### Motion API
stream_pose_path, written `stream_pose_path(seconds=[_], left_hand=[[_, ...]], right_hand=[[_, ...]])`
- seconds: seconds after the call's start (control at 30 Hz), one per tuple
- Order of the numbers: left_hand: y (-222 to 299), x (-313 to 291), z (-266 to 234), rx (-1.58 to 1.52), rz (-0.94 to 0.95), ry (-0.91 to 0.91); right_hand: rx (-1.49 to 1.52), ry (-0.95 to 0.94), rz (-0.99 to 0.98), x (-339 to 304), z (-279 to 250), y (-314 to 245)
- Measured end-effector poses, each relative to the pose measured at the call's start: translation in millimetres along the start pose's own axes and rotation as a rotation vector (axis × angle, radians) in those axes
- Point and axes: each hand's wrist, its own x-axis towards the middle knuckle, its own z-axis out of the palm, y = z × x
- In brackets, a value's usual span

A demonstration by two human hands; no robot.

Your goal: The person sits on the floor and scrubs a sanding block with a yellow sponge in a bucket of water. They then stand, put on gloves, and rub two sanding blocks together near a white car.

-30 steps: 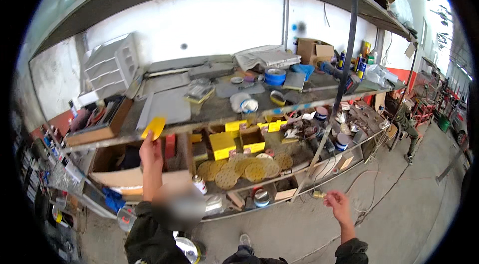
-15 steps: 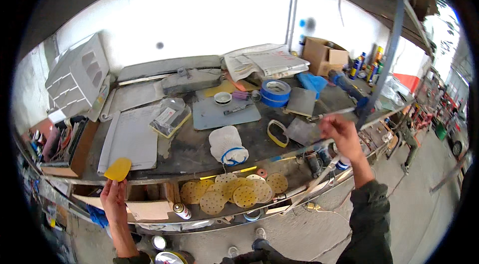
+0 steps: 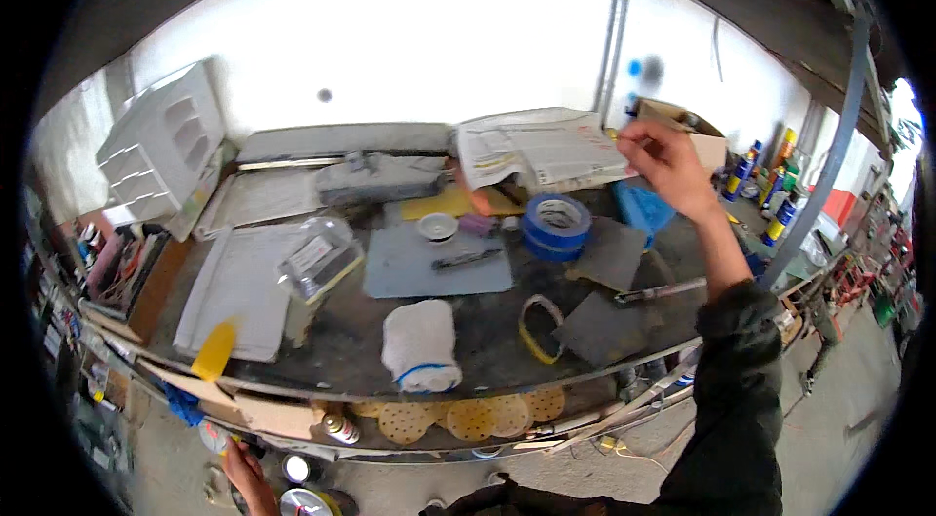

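Note:
My right hand (image 3: 668, 170) is raised over the back right of the bench, fingers pinched together; what they hold is too small to name. Behind its fingertips lie printed sheets (image 3: 556, 151). At the lower left, my left hand (image 3: 249, 479) is below the bench's front edge, partly cut off by the frame, its fingers bent and blurred. Above it a yellow rounded piece (image 3: 215, 350), like a folded sanding disc, overlaps the corner of a white paper pad (image 3: 239, 292), apart from the hand. Several perforated sanding discs (image 3: 473, 419) lie on the shelf under the bench top.
A white glove (image 3: 419, 341) lies at the front middle. Behind it are a grey-blue sheet (image 3: 400, 272), a white cup (image 3: 437, 227) and blue tape rolls (image 3: 557, 227). Abrasive sheets (image 3: 609, 326) lie to the right. A metal post (image 3: 829, 160) stands at the right.
My left hand has let go of the yellow piece and dropped toward the lower edge. My right hand has risen toward the back of the bench. The whole view has shifted.

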Motion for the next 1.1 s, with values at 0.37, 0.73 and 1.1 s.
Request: stream_pose_path(seconds=[0.37,0.73,1.1], left_hand=[[-286,-100,-85,0.376,-0.434,-0.130],[-187,-139,36,0.321,-0.318,-0.601],[41,-185,146,-0.287,-0.032,-1.279]], right_hand=[[0.181,-0.517,-0.230,-11,94,-58],[-0.185,-0.873,-0.399,-70,204,-135],[0.056,-0.319,0.010,-159,118,-208]])
